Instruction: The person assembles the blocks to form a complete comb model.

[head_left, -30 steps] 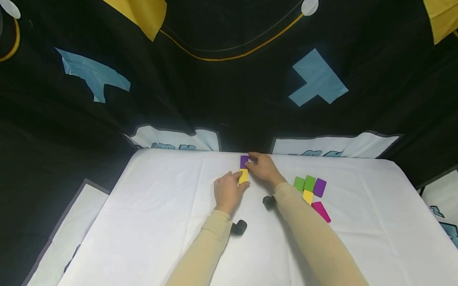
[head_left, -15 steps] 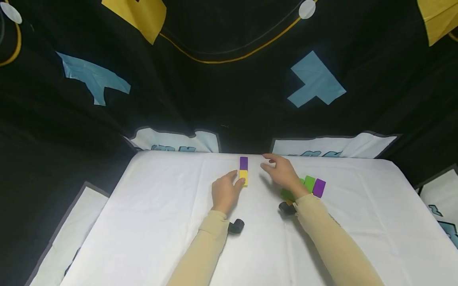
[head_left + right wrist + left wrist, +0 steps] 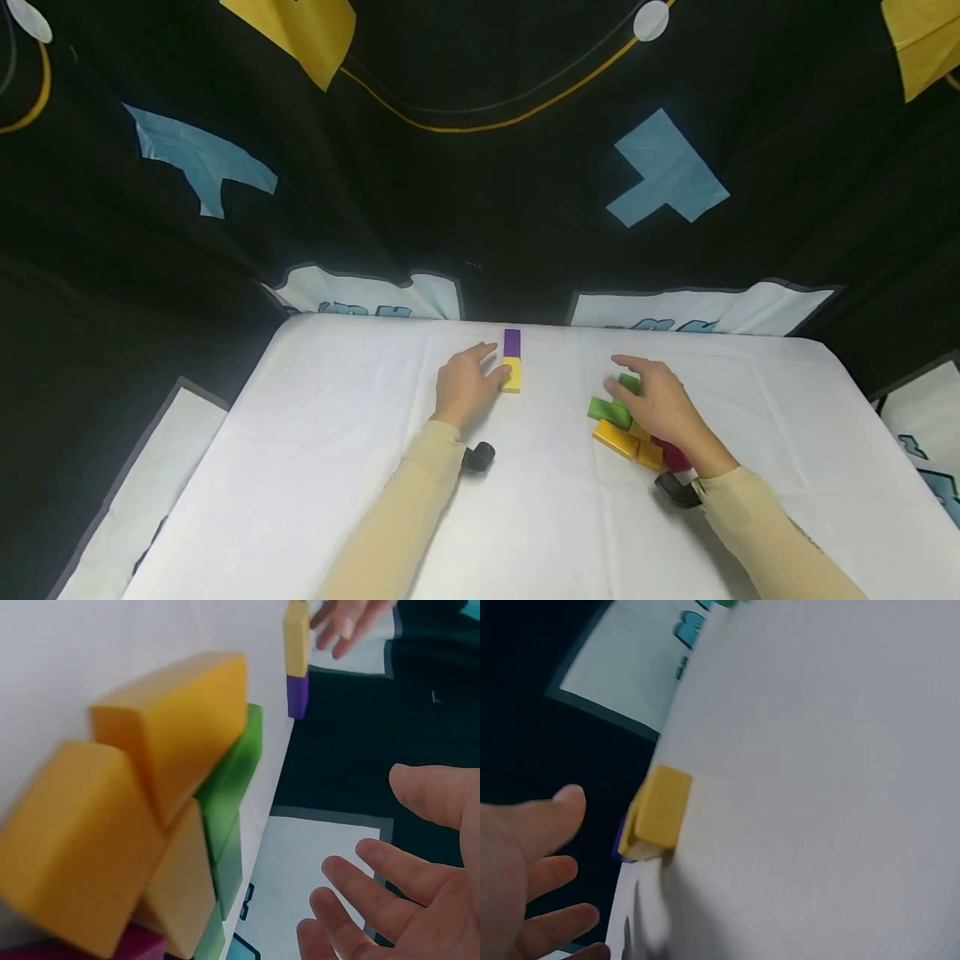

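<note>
A yellow block (image 3: 512, 375) and a purple block (image 3: 512, 340) lie end to end in a line near the far edge of the white table (image 3: 337, 467). My left hand (image 3: 472, 377) rests just left of the yellow block (image 3: 658, 812). Its fingers are spread and hold nothing, with the thumb close to the block. My right hand (image 3: 647, 393) hovers open over a loose pile to the right: green blocks (image 3: 609, 411), yellow blocks (image 3: 617, 439) and a magenta one (image 3: 672, 455). In the right wrist view the right hand's fingers (image 3: 360, 892) spread above the yellow blocks (image 3: 180, 720) and the green block (image 3: 232, 787).
A black backdrop printed with blue and yellow shapes (image 3: 663, 167) hangs right behind the table's far edge. Black wrist cameras (image 3: 477, 457) (image 3: 678, 489) sit under both forearms. White cloth stretches bare at the front and at the left.
My right hand let go of the purple block and swung right and back to the pile, whose blocks now lie shifted. My left hand stayed by the yellow block.
</note>
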`<state>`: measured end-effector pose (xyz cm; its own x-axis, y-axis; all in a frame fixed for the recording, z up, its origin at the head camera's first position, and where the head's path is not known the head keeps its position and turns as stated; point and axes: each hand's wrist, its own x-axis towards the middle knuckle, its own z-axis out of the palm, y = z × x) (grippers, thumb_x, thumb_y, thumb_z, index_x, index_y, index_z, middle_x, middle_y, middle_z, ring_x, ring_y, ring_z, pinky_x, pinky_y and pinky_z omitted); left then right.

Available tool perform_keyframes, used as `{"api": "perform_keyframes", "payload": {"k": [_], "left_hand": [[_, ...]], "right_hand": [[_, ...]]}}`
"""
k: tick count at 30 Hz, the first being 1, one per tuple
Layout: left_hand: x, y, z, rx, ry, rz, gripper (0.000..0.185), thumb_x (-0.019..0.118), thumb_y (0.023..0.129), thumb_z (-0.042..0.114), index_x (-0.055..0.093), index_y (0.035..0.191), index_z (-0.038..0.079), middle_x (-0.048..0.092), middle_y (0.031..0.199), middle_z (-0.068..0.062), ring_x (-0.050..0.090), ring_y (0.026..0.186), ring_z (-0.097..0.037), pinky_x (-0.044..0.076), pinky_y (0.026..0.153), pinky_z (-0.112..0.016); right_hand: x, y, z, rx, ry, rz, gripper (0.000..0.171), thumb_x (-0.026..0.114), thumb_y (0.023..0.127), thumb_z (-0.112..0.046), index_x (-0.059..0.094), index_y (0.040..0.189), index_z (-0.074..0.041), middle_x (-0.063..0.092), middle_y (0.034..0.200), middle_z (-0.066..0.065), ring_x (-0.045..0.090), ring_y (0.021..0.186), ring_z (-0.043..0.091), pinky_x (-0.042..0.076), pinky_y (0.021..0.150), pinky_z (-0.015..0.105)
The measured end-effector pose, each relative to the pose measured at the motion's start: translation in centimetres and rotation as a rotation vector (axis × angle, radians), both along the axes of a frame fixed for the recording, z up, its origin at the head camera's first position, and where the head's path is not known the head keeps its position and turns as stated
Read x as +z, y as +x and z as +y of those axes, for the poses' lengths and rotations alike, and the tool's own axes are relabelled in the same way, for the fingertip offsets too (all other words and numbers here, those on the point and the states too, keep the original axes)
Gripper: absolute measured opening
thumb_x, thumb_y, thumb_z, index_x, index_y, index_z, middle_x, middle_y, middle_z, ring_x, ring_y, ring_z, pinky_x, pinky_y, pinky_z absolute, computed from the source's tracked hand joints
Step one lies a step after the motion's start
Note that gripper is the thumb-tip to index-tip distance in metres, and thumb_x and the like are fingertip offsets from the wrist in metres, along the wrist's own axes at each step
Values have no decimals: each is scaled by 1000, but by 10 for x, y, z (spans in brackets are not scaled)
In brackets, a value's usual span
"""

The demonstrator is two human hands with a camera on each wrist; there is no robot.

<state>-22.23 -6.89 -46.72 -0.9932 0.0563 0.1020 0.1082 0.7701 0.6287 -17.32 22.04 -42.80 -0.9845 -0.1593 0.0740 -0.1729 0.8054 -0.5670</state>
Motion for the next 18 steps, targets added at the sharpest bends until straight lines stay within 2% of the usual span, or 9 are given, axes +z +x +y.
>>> {"api": "perform_keyframes", "payload": {"k": [4,9,14,18], "left_hand": [[0,-10,-1,-98,-71,37,51,70,93,37,62,139,16,53,148,-9,50,135,-34,39,111,-52],[2,-24,-2,-221,-103,54,52,67,96,34,58,142,12,48,153,-10,45,140,-34,35,115,-53],[6,-33,-4,-304,-134,38,53,64,98,33,54,146,12,45,155,-10,42,141,-33,33,117,-52],[8,-37,-4,-346,-169,9,53,63,99,31,52,147,12,43,156,-8,41,142,-33,32,117,-52]], "right_hand": [[-3,10,-1,8,19,16,50,66,97,-26,57,138,2,56,139,27,44,130,48,37,108,66],[-9,19,-3,18,47,59,48,71,94,-23,61,133,3,62,131,25,47,129,47,37,108,64],[-17,25,-5,20,90,95,42,72,91,-20,67,125,5,67,122,24,52,122,46,40,106,62],[-22,27,-6,18,139,104,36,72,91,-16,69,120,5,67,120,26,55,118,46,44,102,60]]}}
